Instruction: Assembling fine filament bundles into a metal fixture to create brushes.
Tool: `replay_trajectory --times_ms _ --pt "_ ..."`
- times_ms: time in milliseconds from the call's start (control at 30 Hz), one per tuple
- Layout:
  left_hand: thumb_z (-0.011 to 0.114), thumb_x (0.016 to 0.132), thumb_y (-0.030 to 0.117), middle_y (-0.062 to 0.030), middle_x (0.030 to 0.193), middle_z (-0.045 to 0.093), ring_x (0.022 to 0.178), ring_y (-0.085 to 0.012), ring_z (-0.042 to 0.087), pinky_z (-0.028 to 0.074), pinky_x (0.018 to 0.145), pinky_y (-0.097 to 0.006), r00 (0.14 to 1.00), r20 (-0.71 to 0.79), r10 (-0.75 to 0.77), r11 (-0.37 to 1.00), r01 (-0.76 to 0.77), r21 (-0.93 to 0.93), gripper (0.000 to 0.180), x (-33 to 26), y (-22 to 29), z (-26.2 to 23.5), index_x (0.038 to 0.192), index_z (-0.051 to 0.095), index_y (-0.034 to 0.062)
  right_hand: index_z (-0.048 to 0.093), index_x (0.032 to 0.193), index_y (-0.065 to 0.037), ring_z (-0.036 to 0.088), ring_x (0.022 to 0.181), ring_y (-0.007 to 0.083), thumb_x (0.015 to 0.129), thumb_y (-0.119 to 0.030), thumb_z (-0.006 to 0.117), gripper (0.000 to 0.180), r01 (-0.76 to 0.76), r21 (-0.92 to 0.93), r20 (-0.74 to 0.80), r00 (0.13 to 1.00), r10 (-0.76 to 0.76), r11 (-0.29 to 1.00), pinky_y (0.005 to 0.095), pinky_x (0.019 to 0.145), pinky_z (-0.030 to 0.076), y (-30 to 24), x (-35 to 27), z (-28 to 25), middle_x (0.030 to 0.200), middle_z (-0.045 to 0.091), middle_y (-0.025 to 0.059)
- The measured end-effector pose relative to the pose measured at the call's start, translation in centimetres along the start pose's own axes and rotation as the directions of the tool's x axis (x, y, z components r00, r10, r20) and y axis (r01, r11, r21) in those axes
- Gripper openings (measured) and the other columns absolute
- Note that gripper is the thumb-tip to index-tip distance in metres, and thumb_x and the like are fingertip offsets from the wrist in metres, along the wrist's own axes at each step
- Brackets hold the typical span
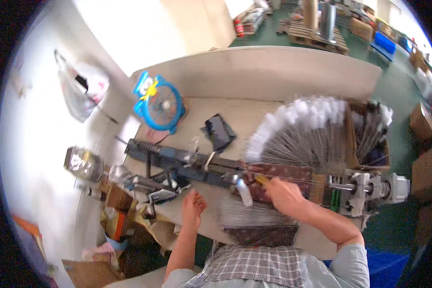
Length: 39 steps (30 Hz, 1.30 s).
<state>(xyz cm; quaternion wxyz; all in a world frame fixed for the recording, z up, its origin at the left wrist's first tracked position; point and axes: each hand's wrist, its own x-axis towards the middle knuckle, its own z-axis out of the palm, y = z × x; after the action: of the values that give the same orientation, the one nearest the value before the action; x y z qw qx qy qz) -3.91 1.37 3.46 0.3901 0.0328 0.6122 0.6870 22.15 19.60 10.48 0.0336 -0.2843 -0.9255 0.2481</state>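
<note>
My right hand [284, 196] is closed on a small yellow piece [261, 179], too blurred to name, above a dark brown cloth [290, 172]. Just left of it, a white bottle-shaped piece [244, 193] leans beside the machine's long dark rail [177, 164]. My left hand [194, 205] hovers near the bench's front edge with its fingers curled in; whether anything is inside is hidden. Below my right hand lies a bundle of thin wires [254, 217]. Behind the rail, a large fan-shaped pile of white-tipped wire brushes [302, 129] spreads out.
A blue cartoon-shaped fan [163, 105] and a dark phone-like slab [220, 133] sit at the back of the bench. The machine's motor end [369, 188] juts out at right. A cardboard box [351, 137] holds more brushes. A plastic bag [81, 91] hangs at left.
</note>
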Motion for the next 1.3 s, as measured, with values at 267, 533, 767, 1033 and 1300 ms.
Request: replay_trajectory --times_ms 267,533,767,1033,1300 --pt "0.062 0.082 0.042 -0.0022 0.081 0.054 0.07 -0.0149 0.053 0.046 0.064 -0.03 0.983 -0.109 -0.149 0.962 0.118 -0.246 0.036 2.2 2.1 -4.4 0.094 0.055 0.0086 0.054 0.098 -0.005 0.059 0.085 0.0293 0.076 -0.021 0.066 0.029 -0.005 -0.195 -0.065 0.998 -0.008 0.981 0.0421 0.067 0.049 -0.2 4.1 1.7 0.094 0.05 0.0117" --pt "0.063 0.084 0.03 0.0011 0.073 0.056 0.067 -0.0132 0.052 0.045 0.062 -0.029 0.976 -0.123 -0.181 0.93 0.13 -0.343 0.02 1.9 2.2 -4.0 0.085 0.059 0.0101 0.055 0.096 -0.005 0.058 0.087 0.0316 0.075 -0.021 0.066 0.028 0.024 -0.118 -0.133 0.99 -0.04 0.993 0.0429 0.069 0.049 -0.5 5.0 2.6 0.093 0.05 0.013" --pt "0.061 0.084 0.021 0.0011 0.072 0.055 0.063 -0.0123 0.051 0.044 0.061 -0.026 0.987 -0.119 -0.113 0.879 0.043 -0.475 0.012 2.5 0.4 -4.1 0.083 0.059 0.0093 0.061 0.09 -0.004 0.056 0.086 0.031 0.076 -0.017 0.065 0.02 0.071 -0.018 0.046 0.996 -0.07 0.997 0.0382 0.072 0.048 -0.5 1.9 0.2 0.087 0.055 0.0122" --pt "0.057 0.085 0.012 -0.0042 0.072 0.057 0.065 -0.0112 0.053 0.044 0.061 -0.025 0.971 0.217 0.103 0.99 -0.122 0.075 0.009 -6.6 0.1 9.3 0.083 0.059 0.0031 0.064 0.097 -0.002 0.06 0.083 0.0306 0.076 -0.006 0.059 0.022 0.212 0.245 -0.368 0.923 -0.112 0.946 0.0366 0.074 0.05 -0.1 -1.4 -6.6 0.094 0.061 0.0134" --pt "0.058 0.089 0.015 -0.004 0.078 0.062 0.062 -0.0068 0.052 0.042 0.057 -0.021 0.89 0.454 0.039 0.998 -0.01 -0.066 0.014 -6.9 -2.2 19.0 0.089 0.062 0.0014 0.066 0.092 -0.004 0.061 0.08 0.0303 0.078 -0.016 0.063 0.019 0.114 0.341 -0.357 0.934 0.016 0.933 0.0378 0.072 0.049 3.0 -2.5 -6.6 0.083 0.064 0.0122"
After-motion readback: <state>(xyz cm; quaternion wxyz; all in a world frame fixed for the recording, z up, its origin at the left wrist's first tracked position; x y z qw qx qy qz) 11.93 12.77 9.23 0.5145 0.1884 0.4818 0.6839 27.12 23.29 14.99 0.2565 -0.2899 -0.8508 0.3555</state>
